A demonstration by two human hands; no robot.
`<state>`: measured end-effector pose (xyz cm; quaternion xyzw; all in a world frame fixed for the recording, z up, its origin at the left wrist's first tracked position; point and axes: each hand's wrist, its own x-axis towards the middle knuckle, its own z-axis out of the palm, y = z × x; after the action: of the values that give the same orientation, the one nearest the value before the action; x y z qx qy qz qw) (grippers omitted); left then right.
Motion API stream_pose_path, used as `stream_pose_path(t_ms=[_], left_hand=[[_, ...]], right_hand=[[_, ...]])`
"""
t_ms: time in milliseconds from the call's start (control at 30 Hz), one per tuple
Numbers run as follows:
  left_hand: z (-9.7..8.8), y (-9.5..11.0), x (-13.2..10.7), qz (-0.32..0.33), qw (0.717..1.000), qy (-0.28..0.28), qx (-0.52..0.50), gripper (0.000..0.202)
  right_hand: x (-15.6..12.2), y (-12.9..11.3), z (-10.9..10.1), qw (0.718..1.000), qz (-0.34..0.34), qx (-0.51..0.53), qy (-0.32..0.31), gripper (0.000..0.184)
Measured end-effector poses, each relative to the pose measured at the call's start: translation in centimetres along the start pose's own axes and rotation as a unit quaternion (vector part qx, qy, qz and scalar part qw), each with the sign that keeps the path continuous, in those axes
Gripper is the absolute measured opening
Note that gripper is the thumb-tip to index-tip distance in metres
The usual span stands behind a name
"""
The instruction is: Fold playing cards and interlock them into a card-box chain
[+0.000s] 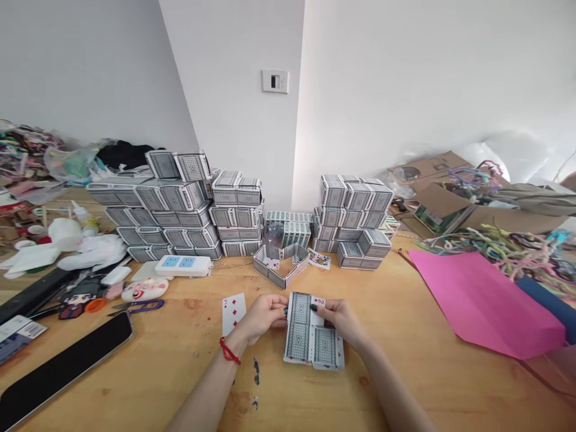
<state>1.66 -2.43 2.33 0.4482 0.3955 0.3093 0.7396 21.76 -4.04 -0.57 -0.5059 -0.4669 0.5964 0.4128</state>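
Note:
A flat panel of joined playing cards [299,342], mostly backs up with grey patterned faces, lies in front of me. My left hand [265,315] pinches its upper left edge, thumb on top. At the upper right, the thumb of my right hand [339,321] presses on a two of diamonds [317,302], its fingers partly hidden behind the panel. A loose five of diamonds [233,313] lies face up beside my left wrist. Beyond my hands stands a heart-shaped frame of folded cards [281,276], with face-up cards inside and next to it.
Stacked card blocks rise at left [162,210] and right [355,204] by the wall. A power strip [184,265], small scissors [141,305] and a phone [67,366] lie left. Pink paper [486,300], yarn [508,252] and cardboard boxes [445,204] occupy the right.

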Motion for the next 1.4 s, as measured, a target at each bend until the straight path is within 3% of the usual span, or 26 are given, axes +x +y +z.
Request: stream_pose_path(t_ms=[233, 433, 767, 933, 1100, 1167, 1300, 1400], left_hand=[[-0.2, 0.2, -0.3, -0.01, 0.999, -0.041, 0.0, 0.029], [-0.4, -0.4, 0.2, -0.029, 0.999, 0.006, 0.019, 0.028], [-0.2, -0.5, 0.3, -0.022, 0.998, 0.037, 0.047, 0.023], [-0.4, 0.0, 0.2, 0.007, 0.995, 0.082, 0.05, 0.022], [-0.1, 0.4, 0.3, 0.095, 0.983, 0.145, -0.06, 0.02], [0.2, 0.3, 0.5, 0.133, 0.972, 0.158, -0.117, 0.019], [1.1, -0.3, 0.7, 0.167, 0.951, 0.17, -0.199, 0.019], [2.1, -0.9, 0.8, 0.176, 0.942, 0.164, -0.235, 0.018]], right_hand=[[-0.1, -0.1, 0.1, 0.999, 0.012, 0.007, -0.039, 0.04], [-0.2, -0.1, 0.1, 0.995, 0.024, 0.038, -0.084, 0.038], [-0.1, 0.0, 0.3, 0.996, 0.031, 0.037, -0.08, 0.035], [0.2, -0.4, 0.2, 0.997, 0.002, 0.082, 0.015, 0.037], [0.9, -0.8, -0.5, 0.954, -0.025, 0.269, 0.134, 0.042], [0.9, -0.9, -0.3, 0.944, -0.03, 0.308, 0.114, 0.041], [0.0, -1.3, 1.5, 0.942, -0.039, 0.334, -0.011, 0.035], [-0.6, -1.3, 3.0, 0.945, -0.079, 0.317, -0.025, 0.033]])
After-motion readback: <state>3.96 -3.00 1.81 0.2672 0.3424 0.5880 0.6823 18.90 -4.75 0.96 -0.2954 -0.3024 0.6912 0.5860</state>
